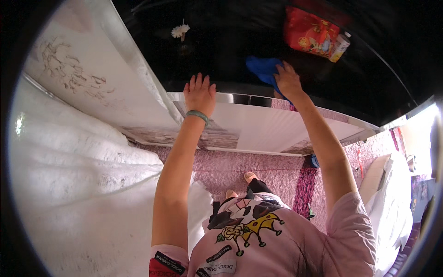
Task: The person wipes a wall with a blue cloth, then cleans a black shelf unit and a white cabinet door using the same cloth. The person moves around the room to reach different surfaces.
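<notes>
A glossy black cabinet top point(221, 57) stretches across the far side of the view. My left hand point(200, 94) rests with fingers apart over its near edge, a green bangle point(198, 115) on that wrist. Farther right, a crumpled blue cloth point(262, 68) lies against the black surface. My right hand point(289, 83) has its fingers curled over the right end of this cloth. Beyond the right hand are a red printed bag point(310, 31) and a small white and yellow container point(340, 47) touching its right side.
A white flower point(180, 31) stands on the black top at the far left. The white cabinet front point(263, 124) drops to a pink carpet point(221, 161). White fluffy bedding point(87, 184) and a pale panel point(69, 74) lie left; a white bag point(392, 198) sits right.
</notes>
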The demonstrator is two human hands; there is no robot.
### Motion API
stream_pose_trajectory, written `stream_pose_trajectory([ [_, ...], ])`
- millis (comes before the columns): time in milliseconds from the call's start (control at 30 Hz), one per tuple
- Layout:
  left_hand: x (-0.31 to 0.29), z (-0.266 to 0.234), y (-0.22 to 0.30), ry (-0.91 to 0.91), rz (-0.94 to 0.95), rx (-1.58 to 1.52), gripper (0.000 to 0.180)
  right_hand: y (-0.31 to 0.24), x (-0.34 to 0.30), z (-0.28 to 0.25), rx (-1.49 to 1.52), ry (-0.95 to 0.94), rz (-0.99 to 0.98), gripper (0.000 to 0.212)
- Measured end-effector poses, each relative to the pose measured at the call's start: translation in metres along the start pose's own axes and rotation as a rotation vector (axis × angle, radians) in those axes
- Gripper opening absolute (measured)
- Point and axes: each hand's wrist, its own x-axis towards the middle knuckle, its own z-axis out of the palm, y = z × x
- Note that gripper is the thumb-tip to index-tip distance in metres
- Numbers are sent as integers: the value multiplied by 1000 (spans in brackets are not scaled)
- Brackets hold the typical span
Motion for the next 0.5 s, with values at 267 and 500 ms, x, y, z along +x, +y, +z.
stream_pose_trajectory([
  [267, 24, -5, 64, -51, 51, -239, 46, -102, -15, -5, -61, -66, -364, 41],
  [500, 26, 8, 86, -47, 66, -229, 48, -76, -21, -3, 148, -58, -317, 46],
])
